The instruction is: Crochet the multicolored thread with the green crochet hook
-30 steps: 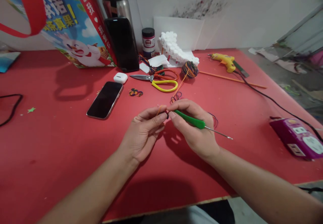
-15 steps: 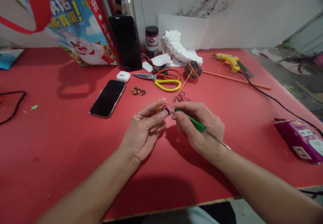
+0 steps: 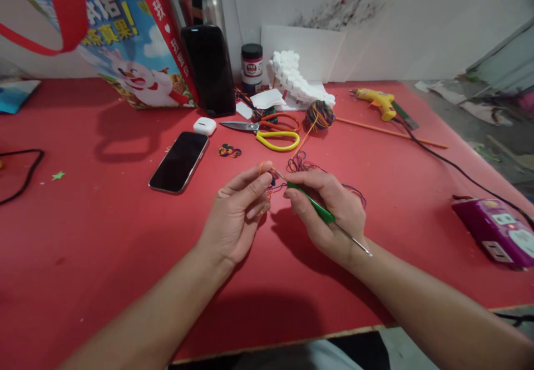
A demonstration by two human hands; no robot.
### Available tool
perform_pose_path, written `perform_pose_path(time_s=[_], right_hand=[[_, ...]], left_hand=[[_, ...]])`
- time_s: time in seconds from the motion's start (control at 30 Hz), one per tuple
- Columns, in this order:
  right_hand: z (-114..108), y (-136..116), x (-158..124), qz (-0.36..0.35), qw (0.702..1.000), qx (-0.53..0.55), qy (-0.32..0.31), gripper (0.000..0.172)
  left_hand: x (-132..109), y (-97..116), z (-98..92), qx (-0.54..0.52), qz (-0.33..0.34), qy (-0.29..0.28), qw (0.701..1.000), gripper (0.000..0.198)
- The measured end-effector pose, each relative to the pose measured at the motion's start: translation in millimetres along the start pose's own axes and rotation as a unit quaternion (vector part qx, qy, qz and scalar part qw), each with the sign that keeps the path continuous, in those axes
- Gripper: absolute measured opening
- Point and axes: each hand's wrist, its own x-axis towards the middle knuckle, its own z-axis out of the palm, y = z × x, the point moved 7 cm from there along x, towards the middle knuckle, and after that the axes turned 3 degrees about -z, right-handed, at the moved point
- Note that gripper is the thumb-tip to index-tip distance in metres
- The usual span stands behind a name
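Observation:
My right hand (image 3: 327, 206) is closed around the green handle of a crochet hook (image 3: 319, 207); one metal end sticks out past my palm, the other points left. Pinched between thumb and fingers of my left hand (image 3: 242, 208) is a small dark piece of multicolored yarn work (image 3: 273, 181), partly hidden by the fingers. Orange yarn loops over the left forefinger. The hook's tip meets the yarn at the left fingertips. Loose yarn strands (image 3: 298, 161) lie just behind, leading back toward a multicolored yarn ball (image 3: 319, 116).
Behind my hands lie scissors (image 3: 256, 128), a phone (image 3: 179, 162), a white earbud case (image 3: 204, 126) and a small yarn piece (image 3: 229, 151). A yellow glue gun (image 3: 377, 103) with its cord and a purple box (image 3: 494, 231) are on the right. A printed bag (image 3: 137, 42) stands back left.
The hook has shifted slightly left and its rear end has tipped lower. Both hands have moved a little left. More loose yarn shows beyond my right hand.

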Motion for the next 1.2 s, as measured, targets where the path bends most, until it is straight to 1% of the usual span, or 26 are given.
perform_pose_path(time_s=[0.17,0.27,0.37,0.53,0.63,0.73,0.8,0.87,0.9,0.93,1.0,1.07,1.1,1.17,1.2], right_hand=[[0.9,-7.0,1.3,-0.032,0.999,-0.004,-0.012,0.018],[2.0,-7.4,0.6,-0.035,0.999,0.003,-0.013,0.021],[3.5,-6.1,-1.0,-0.03,0.999,0.012,-0.01,0.025],[5.3,-5.9,-3.0,-0.027,1.0,0.003,0.009,0.024],[7.2,-6.1,-3.8,-0.031,0.999,0.007,0.012,0.023],[6.9,-4.9,-4.6,-0.038,0.998,0.038,0.012,0.021],[4.8,1.9,-3.6,-0.005,0.996,0.088,0.016,0.017],[3.9,16.0,-1.3,0.079,0.981,0.174,0.015,0.012],[5.1,24.1,-0.1,0.131,0.965,0.226,0.01,0.013],[6.7,31.2,1.2,0.179,0.943,0.279,0.005,0.018],[11.0,39.9,5.2,0.246,0.898,0.365,-0.017,0.031],[12.5,43.3,10.4,0.274,0.869,0.411,-0.041,0.037],[11.9,43.9,12.7,0.278,0.862,0.422,-0.051,0.038],[8.3,44.4,15.6,0.277,0.858,0.427,-0.065,0.036],[5.6,44.5,16.2,0.275,0.861,0.421,-0.07,0.034]], left_hand=[[-0.1,3.9,-4.1,0.014,0.018,0.033,0.999,0.024],[-0.6,5.2,-4.3,0.02,0.02,0.043,0.999,0.029],[-1.1,3.2,-2.2,0.011,0.013,0.032,0.999,0.034],[-1.8,-4.6,0.6,-0.031,-0.002,-0.002,1.0,0.031],[-1.9,-8.2,0.9,-0.047,-0.017,-0.011,0.999,0.031],[-1.6,-5.3,1.1,-0.036,-0.015,-0.006,0.999,0.031],[-1.2,0.8,1.3,-0.01,-0.002,0.001,1.0,0.033],[-0.6,9.0,1.6,0.029,0.016,0.004,0.999,0.037],[-0.3,13.0,2.0,0.053,0.024,0.0,0.998,0.038],[-0.2,17.3,1.7,0.076,0.036,-0.003,0.996,0.039],[-0.7,25.5,1.0,0.126,0.065,-0.012,0.99,0.04],[-2.5,31.5,-0.2,0.171,0.092,-0.021,0.981,0.037],[-3.9,33.7,-0.3,0.192,0.104,-0.027,0.976,0.036],[-7.0,35.2,1.3,0.243,0.113,-0.039,0.963,0.035],[-8.7,35.4,2.8,0.27,0.116,-0.045,0.955,0.034]])
